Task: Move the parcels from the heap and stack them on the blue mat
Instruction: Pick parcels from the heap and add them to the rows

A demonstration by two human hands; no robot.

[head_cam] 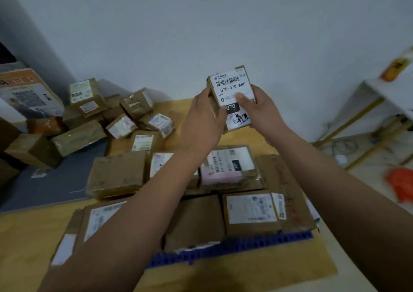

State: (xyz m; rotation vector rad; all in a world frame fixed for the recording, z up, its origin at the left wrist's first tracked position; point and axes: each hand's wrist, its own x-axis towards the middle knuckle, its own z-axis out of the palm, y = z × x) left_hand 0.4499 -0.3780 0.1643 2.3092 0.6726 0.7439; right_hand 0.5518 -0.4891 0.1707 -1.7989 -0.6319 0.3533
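Together left hand (204, 117), right hand (260, 110) grip parcel (232, 90).

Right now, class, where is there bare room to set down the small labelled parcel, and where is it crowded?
For the small parcel, bare spots: the tabletop strip behind the stacked parcels, right of the heap; the grey sheet left of the stack; the tabletop's near-left corner. Crowded: the blue mat, only its front edge showing.

Blue mat (245, 246) mostly hidden under parcels (252, 211), fine print on held parcel (232, 90) unreadable, printed carton (24, 90) cut by left edge, orange item (401, 185) blurred
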